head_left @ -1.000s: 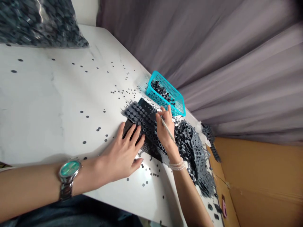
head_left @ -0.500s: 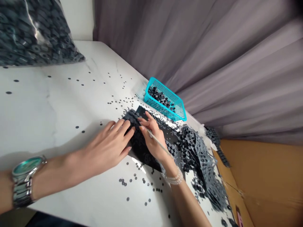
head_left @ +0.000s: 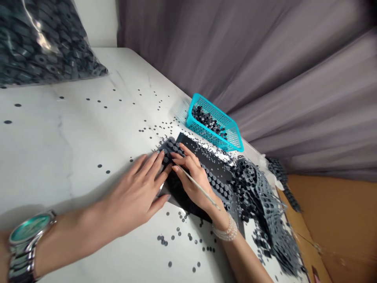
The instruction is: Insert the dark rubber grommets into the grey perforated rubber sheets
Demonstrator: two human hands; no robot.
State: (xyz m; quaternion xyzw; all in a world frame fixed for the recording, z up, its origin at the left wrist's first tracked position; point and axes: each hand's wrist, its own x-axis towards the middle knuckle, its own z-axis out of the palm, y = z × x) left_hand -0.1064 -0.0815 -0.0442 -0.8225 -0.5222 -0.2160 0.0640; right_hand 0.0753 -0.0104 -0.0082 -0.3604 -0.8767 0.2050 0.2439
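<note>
My left hand lies with its fingers stretched out, fingertips resting on the near left end of a dark grey sheet with rows of round, cup-like knobs. A thin, pale stick-like tool is pinched in my right hand, and its tip points at the sheet close to my left fingertips. The tip itself is hard to make out. Under the sheet is a flat black board, sprinkled with small dark discs. Both hands cover part of the sheet.
Behind the board stands a turquoise basket holding small black parts. Perforated grey sheets and loose black pieces are heaped at right. A clear bag of dark parts sits far left. Small discs dot the white table; a cardboard box is beyond.
The whole view has shifted a little, so the basket and heap appear farther right. More knobs show beside my right hand. Both hands stay at the sheet, the stick still held.
</note>
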